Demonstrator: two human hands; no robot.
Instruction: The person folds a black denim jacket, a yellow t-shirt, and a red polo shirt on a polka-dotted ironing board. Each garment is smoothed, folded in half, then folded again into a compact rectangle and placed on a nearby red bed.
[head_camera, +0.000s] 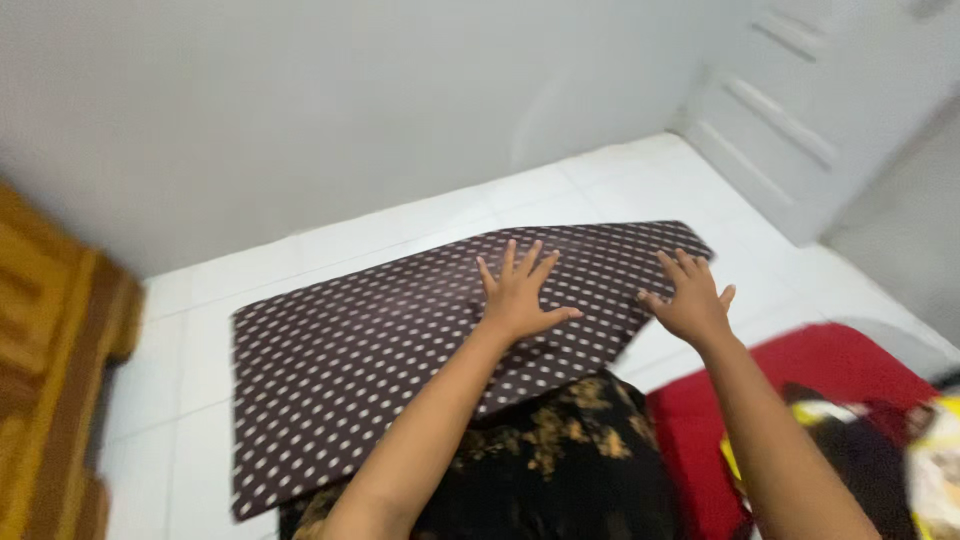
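**Two flat palms on a dotted cloth**

Two hands lie pressed on the fabric, and we record neither as a closed grip: fingers are spread apart and extended, nothing is clamped between them.

Our left hand (520, 292) rests palm down near the middle of the far half of the dotted cloth (360, 350), fingers fanned toward the wall, thumb pointing to our right. Full contact with the fabric.

Our right hand (690, 295) sits just beside the cloth's right edge, also palm down with fingers splayed. Fingertips lie on the dark fabric near its far right corner; the heel of the hand appears to hang over the edge, above the floor. We cannot tell whether the whole palm touches.

Cloth: dark brown, covered in small pale dots, folded into a broad flat panel with straight edges. It lies spread on the white tiled floor (620, 190), its long side running from lower left to upper right. Its near edge overlaps a dark garment with a gold floral print (570, 450), which lies under our forearms.

Surroundings: a red cloth (850, 365) lies to the right of the dark garment, touching it. A wooden piece of furniture (50, 340) stands at the far left, well apart. A plain pale wall (300, 100) runs behind the floor.
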